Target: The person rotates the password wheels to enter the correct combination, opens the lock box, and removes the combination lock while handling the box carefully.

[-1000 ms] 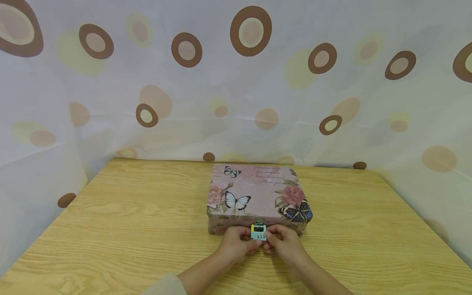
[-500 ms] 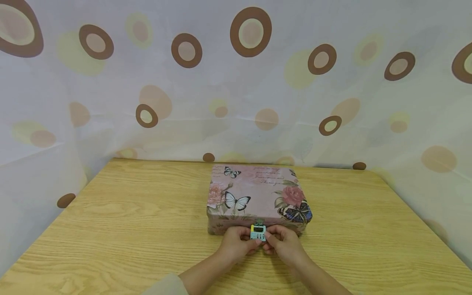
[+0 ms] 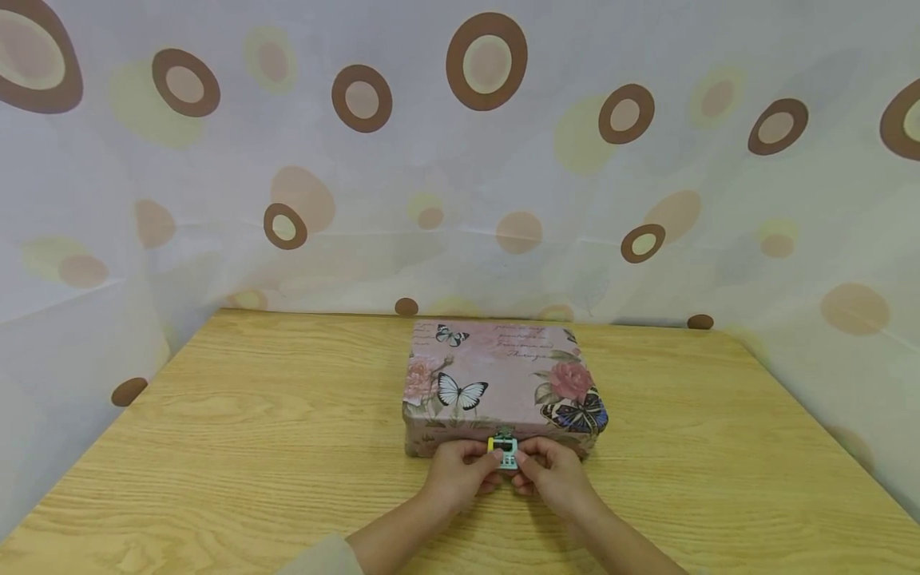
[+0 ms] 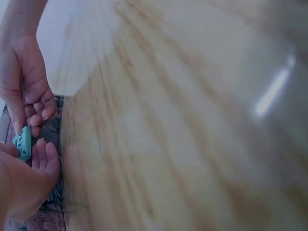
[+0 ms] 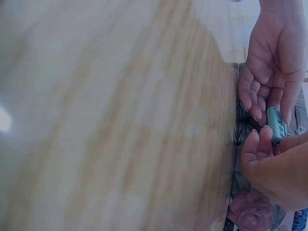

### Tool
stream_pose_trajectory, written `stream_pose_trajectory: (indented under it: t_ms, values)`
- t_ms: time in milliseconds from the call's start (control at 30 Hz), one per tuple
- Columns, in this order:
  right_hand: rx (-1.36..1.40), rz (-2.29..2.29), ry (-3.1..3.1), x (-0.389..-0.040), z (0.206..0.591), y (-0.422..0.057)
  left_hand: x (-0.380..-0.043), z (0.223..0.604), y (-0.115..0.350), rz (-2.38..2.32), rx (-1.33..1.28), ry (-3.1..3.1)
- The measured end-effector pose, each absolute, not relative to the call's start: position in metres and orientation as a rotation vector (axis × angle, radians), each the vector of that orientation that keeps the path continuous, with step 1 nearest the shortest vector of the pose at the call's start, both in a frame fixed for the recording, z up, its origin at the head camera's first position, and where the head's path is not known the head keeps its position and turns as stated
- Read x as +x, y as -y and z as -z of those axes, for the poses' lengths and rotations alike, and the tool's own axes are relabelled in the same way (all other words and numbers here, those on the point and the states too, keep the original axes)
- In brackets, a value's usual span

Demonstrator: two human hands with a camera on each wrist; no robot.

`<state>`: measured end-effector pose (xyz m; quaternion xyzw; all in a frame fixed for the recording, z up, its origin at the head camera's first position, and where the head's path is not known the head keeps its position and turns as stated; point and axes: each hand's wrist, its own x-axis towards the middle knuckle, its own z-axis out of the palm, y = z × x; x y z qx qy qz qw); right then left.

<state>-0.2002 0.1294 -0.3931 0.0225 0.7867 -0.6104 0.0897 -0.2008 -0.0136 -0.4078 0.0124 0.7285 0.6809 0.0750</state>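
A small teal combination padlock [image 3: 507, 461] with a yellow left edge hangs at the metal clasp [image 3: 505, 432] on the front of a pink floral box [image 3: 496, 375]. My left hand [image 3: 454, 477] pinches the padlock from the left, its thumb over the left part of the number dials. From the right, my right hand [image 3: 559, 477] pinches the opposite side between thumb and fingers. Both wrist views show the padlock [image 5: 275, 126] between the two hands, with several small dials on its face. The lid is down, and the digits are too small to read.
The box stands on a wood-grain table [image 3: 273, 423], toward its back half. Behind and along both sides hangs a pale curtain [image 3: 402, 176] printed with brown and cream ovals.
My left thumb has shifted up from the padlock's lower edge onto the left of its dial face. The right hand and the box have stayed in place.
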Motion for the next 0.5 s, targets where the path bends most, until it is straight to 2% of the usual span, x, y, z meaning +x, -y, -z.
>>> stream_pose_trajectory:
  t_ms: [167,500]
  values:
    - [0.042,1.822,-2.357,-0.1999,0.3937,-0.1291,-0.1995,0.4102,0.0108,-2.149,-0.015,-2.197]
    - [0.176,1.850,-2.357,-0.1987,0.3913,-0.1249,-0.1973,0.4069,0.0083,-2.198,-0.033,-2.255]
